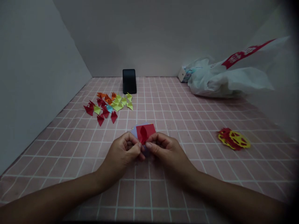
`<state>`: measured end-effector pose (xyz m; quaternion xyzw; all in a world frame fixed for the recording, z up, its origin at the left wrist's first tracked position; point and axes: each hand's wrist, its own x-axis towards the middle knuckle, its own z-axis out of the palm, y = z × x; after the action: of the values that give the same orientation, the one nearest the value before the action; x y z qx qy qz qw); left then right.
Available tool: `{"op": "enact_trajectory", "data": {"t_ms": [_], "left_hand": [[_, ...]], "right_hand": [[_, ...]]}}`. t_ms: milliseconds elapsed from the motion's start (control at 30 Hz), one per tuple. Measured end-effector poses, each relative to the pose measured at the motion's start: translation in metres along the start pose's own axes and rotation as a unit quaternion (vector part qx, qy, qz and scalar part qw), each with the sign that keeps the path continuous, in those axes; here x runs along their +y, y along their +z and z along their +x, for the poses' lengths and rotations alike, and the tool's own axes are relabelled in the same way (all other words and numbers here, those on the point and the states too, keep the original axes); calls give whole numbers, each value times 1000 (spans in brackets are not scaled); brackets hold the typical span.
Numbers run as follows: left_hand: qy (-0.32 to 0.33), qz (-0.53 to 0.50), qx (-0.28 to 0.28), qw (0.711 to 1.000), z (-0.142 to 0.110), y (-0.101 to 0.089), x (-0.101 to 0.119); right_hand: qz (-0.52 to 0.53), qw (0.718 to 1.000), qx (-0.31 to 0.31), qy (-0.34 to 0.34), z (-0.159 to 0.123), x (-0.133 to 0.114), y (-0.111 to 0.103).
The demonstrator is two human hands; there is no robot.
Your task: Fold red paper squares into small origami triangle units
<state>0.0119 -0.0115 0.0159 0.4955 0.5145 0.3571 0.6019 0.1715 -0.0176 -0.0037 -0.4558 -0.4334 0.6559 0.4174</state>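
Note:
My left hand [123,154] and my right hand [170,154] meet at the middle of the table. Their thumbs and fingertips pinch a small dark red folded paper [143,137] from both sides. Its lower part is hidden by the fingers. Just beyond the fingertips lies a small stack of coloured paper [152,128], red on top with a lilac edge showing at the left. Further off to the left are several little folded paper birds [108,108] in red, orange, yellow-green and light blue.
A dark phone [129,81] stands upright at the back. At the back right lies a white plastic bag [217,82] beside a small box [184,74]. Red and yellow paper cut-outs [234,139] lie at the right. Pale walls border the pink checked tablecloth [187,118].

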Motion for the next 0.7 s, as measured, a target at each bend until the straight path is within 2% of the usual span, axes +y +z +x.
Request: {"op": "enact_trajectory", "data": {"t_ms": [133,400,600,700], "left_hand": [[18,44,11,999,0,1,-4],[134,134,37,981,-2,0,-10],[206,178,20,962,-4,1,-8],[196,156,-2,968,-4,0,-8]], "right_hand": [[38,998,-13,42,0,3,1],[95,994,-15,59,1,4,1],[110,990,-22,84,0,3,2],[107,991,-25,82,0,1,1]]}}
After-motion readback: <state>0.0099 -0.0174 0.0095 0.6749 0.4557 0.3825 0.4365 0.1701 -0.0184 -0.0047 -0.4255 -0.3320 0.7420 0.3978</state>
